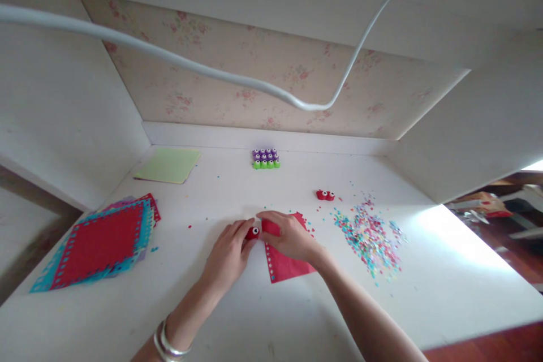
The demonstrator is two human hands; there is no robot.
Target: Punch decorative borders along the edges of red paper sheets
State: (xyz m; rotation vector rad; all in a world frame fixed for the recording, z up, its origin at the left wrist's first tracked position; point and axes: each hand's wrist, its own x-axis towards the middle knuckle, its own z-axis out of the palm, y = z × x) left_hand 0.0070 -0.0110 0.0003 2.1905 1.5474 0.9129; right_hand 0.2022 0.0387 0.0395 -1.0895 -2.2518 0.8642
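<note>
My left hand [228,251] is closed around a small red craft punch [253,232], whose white top with a dark mark shows between the fingers. At the punch's right, my right hand [285,233] grips the upper left part of a red sheet of paper [291,266]. A row of small punched holes runs down the sheet's left edge, and its top edge is cut too. The punch sits at the sheet's upper left corner; whether paper is inside its slot is hidden by the fingers.
Punched sheets [99,243] in red, blue and purple are stacked at left, with pale green paper [167,165] behind. Purple and green punches [266,158] stand in rows at the back. Two red punches [325,195] sit beside scattered confetti [373,237]. A white cable [237,82] hangs across the front.
</note>
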